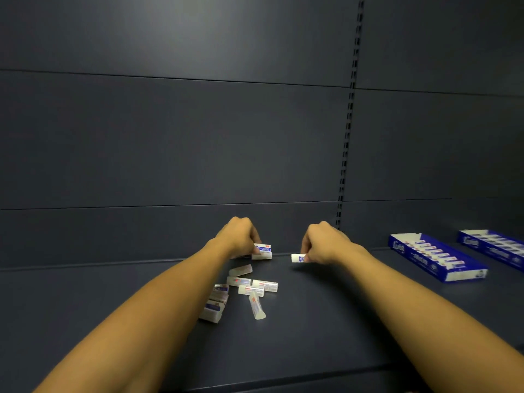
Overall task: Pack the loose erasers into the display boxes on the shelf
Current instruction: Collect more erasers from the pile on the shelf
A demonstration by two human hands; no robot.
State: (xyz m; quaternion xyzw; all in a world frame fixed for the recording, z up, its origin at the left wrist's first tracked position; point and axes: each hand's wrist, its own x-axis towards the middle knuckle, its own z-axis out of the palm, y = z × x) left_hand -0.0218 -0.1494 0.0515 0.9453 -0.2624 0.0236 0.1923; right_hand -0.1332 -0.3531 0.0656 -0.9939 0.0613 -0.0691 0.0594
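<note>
Left hand (241, 236): fingers curled round blue-and-white sleeved erasers (262, 251). Right hand (321, 243): fingers pinching one white sleeved eraser (298, 258). Loose erasers (249, 290) on dark shelf (326, 321); blue cardboard display boxes (436, 258) right.

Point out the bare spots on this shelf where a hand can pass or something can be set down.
Bare shelf lies between the loose erasers and the near display box, under the right hand. More lies left of the left forearm. It is crowded in the eraser pile below the left hand and at the two boxes, the far one at the right edge.
</note>
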